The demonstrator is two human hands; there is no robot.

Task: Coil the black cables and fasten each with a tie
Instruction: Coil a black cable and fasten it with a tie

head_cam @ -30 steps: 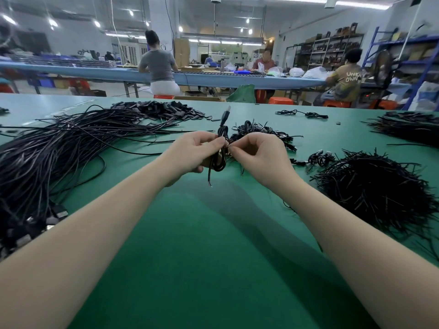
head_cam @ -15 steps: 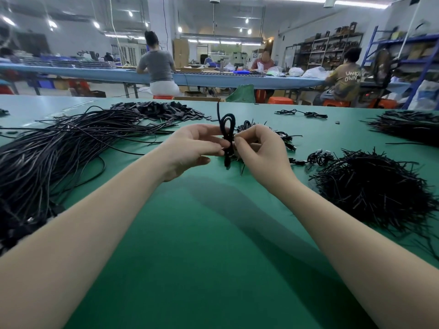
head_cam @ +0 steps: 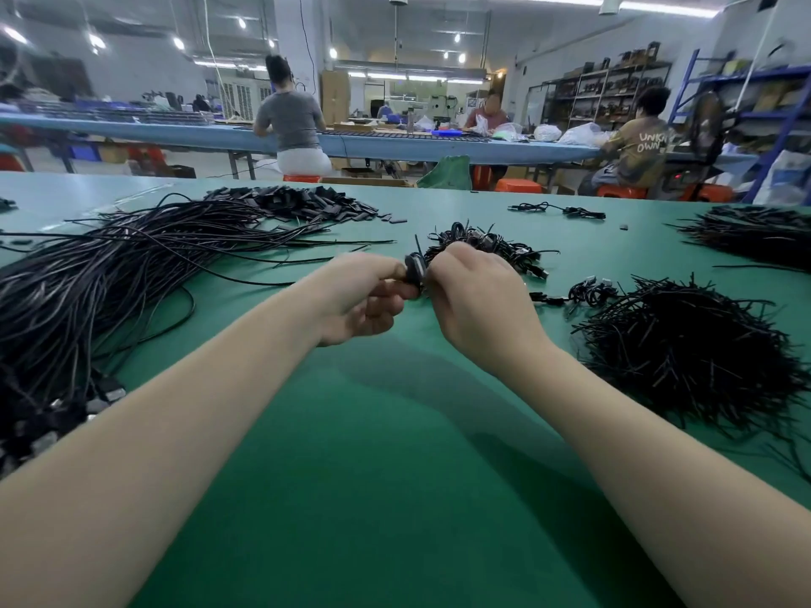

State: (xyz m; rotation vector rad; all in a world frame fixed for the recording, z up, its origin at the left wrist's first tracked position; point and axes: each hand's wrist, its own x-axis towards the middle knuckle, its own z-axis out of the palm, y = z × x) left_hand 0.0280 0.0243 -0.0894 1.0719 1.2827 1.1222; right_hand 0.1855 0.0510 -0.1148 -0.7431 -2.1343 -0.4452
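Observation:
A small coiled black cable (head_cam: 415,267) sits between my two hands above the green table (head_cam: 395,432). My left hand (head_cam: 364,296) pinches it from the left with thumb and curled fingers. My right hand (head_cam: 478,296) grips it from the right, its fingertips hidden behind the coil. A thin tie end (head_cam: 418,244) sticks up from the coil. Behind my hands lies a heap of finished coiled cables (head_cam: 487,245). A big bundle of loose black cables (head_cam: 109,274) spreads over the left side. A pile of black ties (head_cam: 689,344) lies at the right.
A heap of small black plug parts (head_cam: 303,204) lies at the far left centre, another black pile (head_cam: 755,234) at the far right, and two coiled cables (head_cam: 557,209) near the far edge. Three people sit at a blue bench (head_cam: 395,144) beyond the table.
The cable went from a long upright loop to a tight small coil held level between my hands. Both hands turned, and the hanging end is no longer seen below them.

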